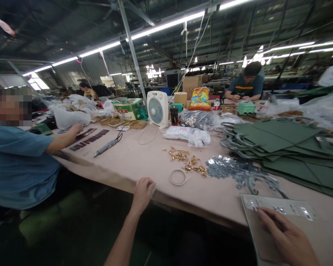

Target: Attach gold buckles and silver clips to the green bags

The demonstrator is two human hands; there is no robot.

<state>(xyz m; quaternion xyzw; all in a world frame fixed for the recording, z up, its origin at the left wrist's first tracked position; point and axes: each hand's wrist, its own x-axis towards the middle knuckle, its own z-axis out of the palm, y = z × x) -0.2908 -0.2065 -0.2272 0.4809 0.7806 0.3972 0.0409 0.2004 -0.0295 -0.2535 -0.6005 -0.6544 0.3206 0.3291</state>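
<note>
My left hand (143,195) is at the table's front edge, fingers curled together. A small pale, translucent bit shows at its fingertips, too blurred to name. Just right of it lies a roll of narrow tape (177,177). My right hand (288,236) is over a flat, pale panel (248,218) at the lower right, its fingers drawn together at the panel's upper left. What they pinch, if anything, is hidden. Shiny metal fittings (305,212) sit along the panel's top strip. Beyond it are a green-grey strap handle (251,184) and a heap of small clear-wrapped pieces (230,170).
Gold-coloured hardware (183,157) lies loose mid-table. Green bag panels with handles (291,136) are stacked at right. Farther back stand a white fan (157,109) and a dark bottle (174,115). A grey corded tool (104,147) lies left, near a co-worker in blue (19,162).
</note>
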